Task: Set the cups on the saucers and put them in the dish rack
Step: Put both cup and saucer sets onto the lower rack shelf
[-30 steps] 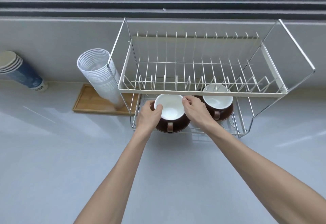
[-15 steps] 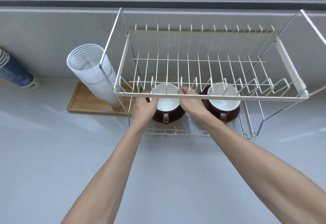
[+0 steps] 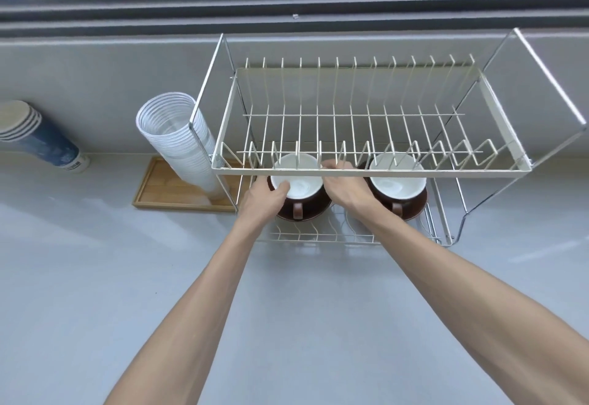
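A two-tier wire dish rack (image 3: 369, 170) stands on the grey counter. On its lower shelf sit two brown cups with white insides, each on a brown saucer. The left cup (image 3: 299, 183) rests on its saucer (image 3: 314, 213), handle toward me. My left hand (image 3: 263, 199) grips that cup and saucer from the left, thumb over the rim. My right hand (image 3: 342, 186) holds them from the right, fingertips partly hidden behind the upper shelf's front bar. The right cup (image 3: 396, 183) on its saucer (image 3: 417, 205) stands free beside my right hand.
A leaning stack of clear plastic cups (image 3: 181, 143) rests on a wooden tray (image 3: 165, 192) left of the rack. A stack of blue paper cups (image 3: 38, 141) lies at the far left. The window sill wall runs behind; open grey counter lies in front.
Both hands have pushed the left cup and saucer further back under the upper shelf, onto the lower shelf. The right cup has not moved.
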The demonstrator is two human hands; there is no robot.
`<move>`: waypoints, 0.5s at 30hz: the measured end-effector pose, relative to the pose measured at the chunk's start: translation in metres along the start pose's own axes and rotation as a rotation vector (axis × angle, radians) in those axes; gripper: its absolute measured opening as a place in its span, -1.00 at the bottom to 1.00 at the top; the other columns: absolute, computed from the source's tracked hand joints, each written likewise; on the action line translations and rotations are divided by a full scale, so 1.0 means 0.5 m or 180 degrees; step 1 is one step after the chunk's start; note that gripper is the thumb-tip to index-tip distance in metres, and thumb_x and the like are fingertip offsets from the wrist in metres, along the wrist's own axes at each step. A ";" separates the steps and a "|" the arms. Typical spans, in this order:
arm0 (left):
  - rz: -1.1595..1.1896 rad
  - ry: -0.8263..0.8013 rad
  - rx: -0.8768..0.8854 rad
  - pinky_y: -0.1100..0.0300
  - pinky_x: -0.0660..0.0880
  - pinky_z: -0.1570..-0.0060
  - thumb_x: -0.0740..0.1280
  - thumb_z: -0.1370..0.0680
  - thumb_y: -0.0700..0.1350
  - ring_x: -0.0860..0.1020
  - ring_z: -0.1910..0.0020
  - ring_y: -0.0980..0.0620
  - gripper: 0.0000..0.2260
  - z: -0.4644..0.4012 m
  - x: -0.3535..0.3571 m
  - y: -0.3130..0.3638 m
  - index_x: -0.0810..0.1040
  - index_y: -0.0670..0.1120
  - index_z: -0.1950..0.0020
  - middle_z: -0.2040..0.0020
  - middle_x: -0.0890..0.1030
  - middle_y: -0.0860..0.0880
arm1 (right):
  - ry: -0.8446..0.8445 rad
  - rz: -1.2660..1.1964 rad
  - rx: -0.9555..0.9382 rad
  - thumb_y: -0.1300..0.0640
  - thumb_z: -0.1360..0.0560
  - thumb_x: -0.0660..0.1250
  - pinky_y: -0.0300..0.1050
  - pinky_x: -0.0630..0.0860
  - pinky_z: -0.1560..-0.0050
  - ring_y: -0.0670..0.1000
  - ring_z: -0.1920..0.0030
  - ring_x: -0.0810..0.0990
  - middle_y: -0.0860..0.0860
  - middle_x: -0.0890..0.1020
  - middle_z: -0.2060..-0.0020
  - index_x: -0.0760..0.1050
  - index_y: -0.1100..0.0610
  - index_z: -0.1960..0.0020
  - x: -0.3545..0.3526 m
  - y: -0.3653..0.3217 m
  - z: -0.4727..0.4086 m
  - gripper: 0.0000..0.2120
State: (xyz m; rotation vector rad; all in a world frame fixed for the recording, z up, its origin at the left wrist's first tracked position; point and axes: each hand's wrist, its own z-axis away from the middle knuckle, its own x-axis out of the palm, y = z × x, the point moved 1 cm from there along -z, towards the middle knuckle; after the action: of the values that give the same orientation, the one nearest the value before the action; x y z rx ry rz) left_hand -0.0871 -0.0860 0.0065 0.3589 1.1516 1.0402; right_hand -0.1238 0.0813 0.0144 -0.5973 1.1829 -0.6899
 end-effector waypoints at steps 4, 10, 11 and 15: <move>-0.0469 -0.0091 0.0145 0.00 0.40 -0.39 0.23 -0.60 0.10 0.47 -0.40 -0.15 -0.50 0.044 -0.014 0.009 0.38 -0.02 -0.51 -0.42 0.53 -0.08 | 0.0013 0.0292 -0.0142 0.16 -0.58 0.09 -0.04 0.42 0.12 0.16 0.23 0.46 0.09 0.51 0.32 0.42 0.13 0.27 -0.024 -0.007 0.051 -0.73; -0.0800 -0.0240 0.0305 0.10 0.44 -0.27 0.23 -0.61 0.10 0.55 -0.31 -0.08 -0.60 0.135 -0.011 0.034 0.51 0.04 -0.42 -0.35 0.61 -0.03 | -0.0079 0.0768 -0.0289 0.04 -0.59 0.11 0.10 0.46 -0.28 0.14 -0.27 0.53 0.08 0.60 -0.25 0.48 0.02 -0.34 -0.072 0.005 0.146 -0.63; -0.0839 -0.0271 0.0364 0.09 0.47 -0.28 0.23 -0.61 0.09 0.57 -0.29 -0.09 -0.63 0.150 -0.007 0.038 0.53 0.03 -0.38 -0.32 0.63 -0.04 | -0.0060 0.0880 -0.0329 0.04 -0.58 0.11 0.10 0.47 -0.27 0.15 -0.26 0.54 0.08 0.61 -0.24 0.49 0.02 -0.33 -0.081 0.010 0.163 -0.63; -0.1314 -0.0423 0.0601 0.02 0.48 -0.32 0.22 -0.61 0.13 0.56 -0.32 -0.13 -0.60 0.201 0.020 0.062 0.50 0.05 -0.41 -0.33 0.62 -0.04 | 0.0202 0.1353 -0.0410 0.08 -0.55 0.10 0.07 0.53 -0.10 0.22 -0.14 0.59 0.11 0.68 -0.08 0.57 0.05 -0.15 -0.121 0.044 0.220 -0.69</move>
State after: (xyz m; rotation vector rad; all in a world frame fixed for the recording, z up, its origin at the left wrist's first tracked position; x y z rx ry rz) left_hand -0.0140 -0.0361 0.0645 0.3161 1.1459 0.5416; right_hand -0.0282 0.1480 0.0660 -0.4123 1.3671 -0.2745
